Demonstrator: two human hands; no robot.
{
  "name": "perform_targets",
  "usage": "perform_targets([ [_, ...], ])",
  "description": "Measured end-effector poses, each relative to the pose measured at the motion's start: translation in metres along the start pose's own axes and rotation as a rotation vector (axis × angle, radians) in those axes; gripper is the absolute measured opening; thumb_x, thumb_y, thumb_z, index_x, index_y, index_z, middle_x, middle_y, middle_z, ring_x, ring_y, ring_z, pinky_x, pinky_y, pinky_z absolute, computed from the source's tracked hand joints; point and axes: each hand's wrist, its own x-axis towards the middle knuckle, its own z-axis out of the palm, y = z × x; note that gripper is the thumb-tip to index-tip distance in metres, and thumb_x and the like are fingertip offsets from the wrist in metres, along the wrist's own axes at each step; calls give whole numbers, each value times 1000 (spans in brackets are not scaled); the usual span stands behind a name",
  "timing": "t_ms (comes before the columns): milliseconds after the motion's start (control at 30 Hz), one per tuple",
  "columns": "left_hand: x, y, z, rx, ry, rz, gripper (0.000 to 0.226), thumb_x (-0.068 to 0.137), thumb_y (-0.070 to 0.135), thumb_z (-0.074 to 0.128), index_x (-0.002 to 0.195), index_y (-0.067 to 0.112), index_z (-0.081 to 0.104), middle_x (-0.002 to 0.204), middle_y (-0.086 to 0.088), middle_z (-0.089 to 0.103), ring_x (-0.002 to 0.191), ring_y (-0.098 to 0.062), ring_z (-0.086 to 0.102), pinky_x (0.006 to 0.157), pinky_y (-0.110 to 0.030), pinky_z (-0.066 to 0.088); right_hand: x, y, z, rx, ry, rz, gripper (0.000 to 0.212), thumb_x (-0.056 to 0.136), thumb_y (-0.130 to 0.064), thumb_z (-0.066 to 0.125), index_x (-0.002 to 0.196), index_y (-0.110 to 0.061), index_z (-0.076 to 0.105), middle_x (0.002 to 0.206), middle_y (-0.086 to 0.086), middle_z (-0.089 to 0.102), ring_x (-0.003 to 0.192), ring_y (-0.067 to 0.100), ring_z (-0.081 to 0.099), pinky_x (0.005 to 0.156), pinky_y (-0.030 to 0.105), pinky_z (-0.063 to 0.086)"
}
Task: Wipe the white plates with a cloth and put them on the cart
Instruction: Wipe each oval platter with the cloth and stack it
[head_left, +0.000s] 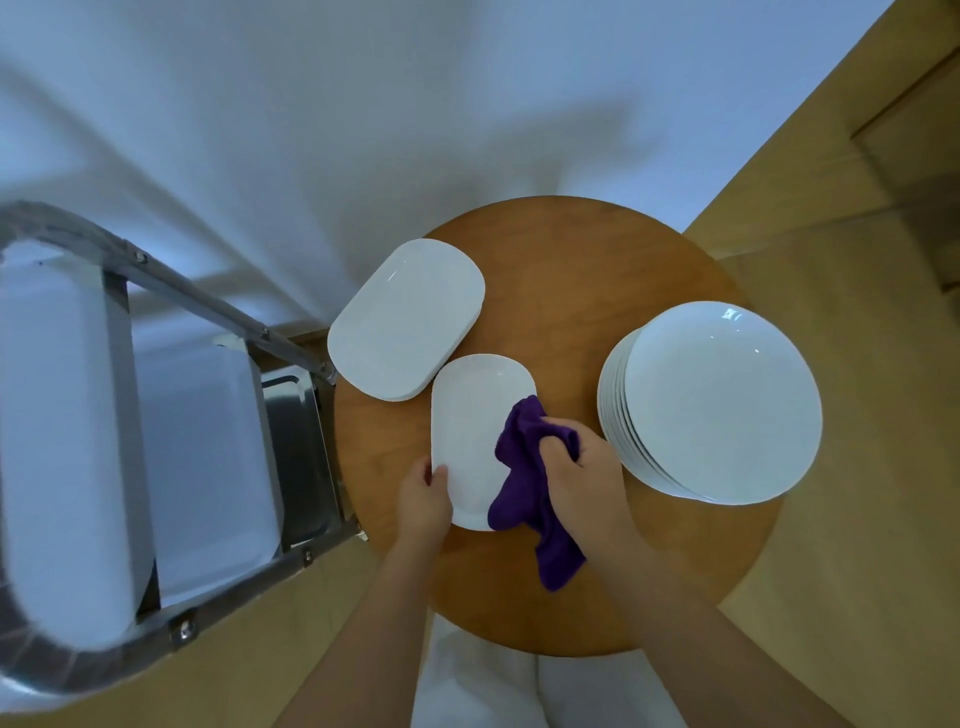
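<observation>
- Head view, looking down: closest to me, my right hand (582, 478) has its grip bunched tight around the purple cloth (524, 467).
- The cloth sits on the right part of a small white plate (467, 415), and one end hangs off onto the round wooden table (571, 270).
- My left hand (423, 501) pinches the near left edge of that plate, thumb on top, to keep it from sliding.
- I think I am in the middle of wiping this one plate.
- To do it well, I should keep the left grip firm, press the cloth flat, and rub over the whole top, all the way to the far edge.
- I should keep the loose end of the cloth from dragging around.
- A bit farther, on the left, is a pile of long plates (405, 319), touching or just beside my plate; I cannot tell which.
- On the right is a tall pile of round plates (722, 402), just beside my right hand, so I must not bump it.
- Off to the left is the metal cart (291, 415), where the clean plate goes next.
</observation>
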Motion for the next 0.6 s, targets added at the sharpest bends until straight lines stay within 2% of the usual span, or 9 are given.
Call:
perform_targets([
  [167,-13,-8,-1,94,78,62,16,100,31,43,103,20,55,94,4,58,82,-13,56,73,-25,46,-12,-1,-16,-15,1,-24,17,94,-18,48,101,-31,57,92,-6,64,82,11,61,57,11,44],
  [233,-19,-11,-1,141,107,95,19,100,30,43,88,21,55,84,2,58,74,-12,55,64,-20,43,-19,-1,-22,-9,0,-31,19,94,-18,48,95,-36,55,90,-8,63,82,11,61,57,11,45],
  [333,-27,-12,-1,179,131,130,24,100,30,43,78,26,50,76,4,55,68,-10,53,58,-17,38,-28,1,-30,6,0,-26,21,94,-17,47,103,-33,57,95,-6,64,87,13,62,65,18,48],
  [400,-30,-10,0,227,156,141,22,100,31,41,83,23,52,77,2,55,68,-10,52,62,-19,41,-33,3,-35,2,-5,-29,22,94,-17,48,99,-36,56,95,-8,63,87,12,61,66,18,48],
  [467,-29,-10,1,256,177,142,24,100,33,40,87,19,54,81,0,56,73,-14,55,75,-28,50,-37,5,-38,3,-11,-32,25,94,-16,48,91,-40,53,93,-13,62,87,10,61,64,15,48],
  [533,-27,-10,0,269,189,151,29,100,34,39,88,15,57,84,-5,59,77,-17,57,86,-36,52,-39,8,-40,3,-10,-33,27,94,-16,48,89,-42,52,93,-15,61,87,10,61,65,15,48],
  [600,-24,-11,-1,275,217,176,30,100,31,41,98,9,61,99,-9,60,88,-23,59,92,-42,51,-41,11,-40,8,-8,-29,28,94,-16,48,89,-43,52,93,-15,62,88,10,61,67,17,49],
])
